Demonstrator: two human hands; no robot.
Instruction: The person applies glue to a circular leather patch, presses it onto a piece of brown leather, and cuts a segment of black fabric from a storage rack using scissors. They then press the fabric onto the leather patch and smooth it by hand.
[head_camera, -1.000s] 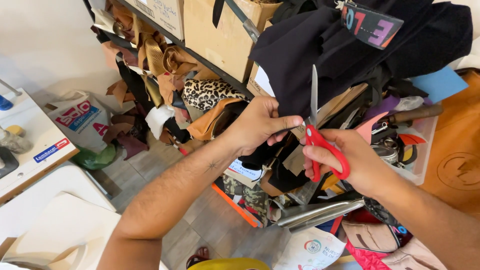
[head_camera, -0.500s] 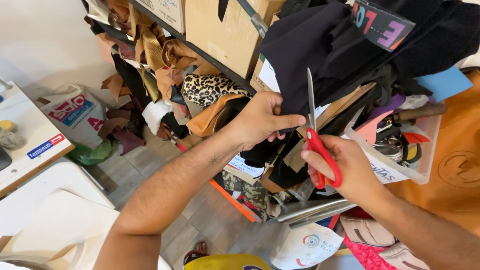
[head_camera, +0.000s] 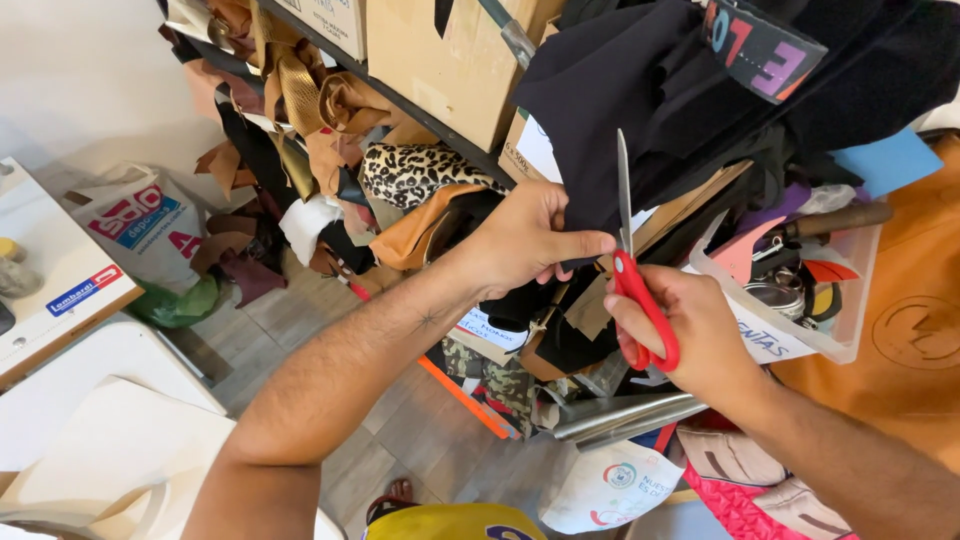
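**Scissors set at the edge of the black fabric, cut barely begun**

Your right hand (head_camera: 690, 335) grips the red-handled scissors (head_camera: 632, 270), fingers threaded through the loops and curled tight, the blades pointing up and looking all but closed. Your left hand (head_camera: 520, 240) pinches a lower edge of the black fabric (head_camera: 640, 90) between thumb and forefinger, just beside the blades, holding it taut. The fabric hangs from the heap on the shelf, and the blades stand against its lower edge. As far as can be judged, you are at the start: no loose piece shows in either hand, and whether the cloth is already parted at the blades cannot be told. Most of the cutting looks to be left.

There is no work surface under the cut; you are working in the air in front of a crowded metal shelf (head_camera: 420, 115). It carries cardboard boxes (head_camera: 450, 60), tan and brown leather scraps (head_camera: 310, 110) and a leopard-print piece (head_camera: 410, 170). To the right sits a clear plastic bin (head_camera: 800, 345) of small tools, near an orange sheet (head_camera: 910, 340). Below is a grey plank floor (head_camera: 400, 430), with a printed shopping bag (head_camera: 140, 225) by the white wall and a white table (head_camera: 60, 290) at the left.
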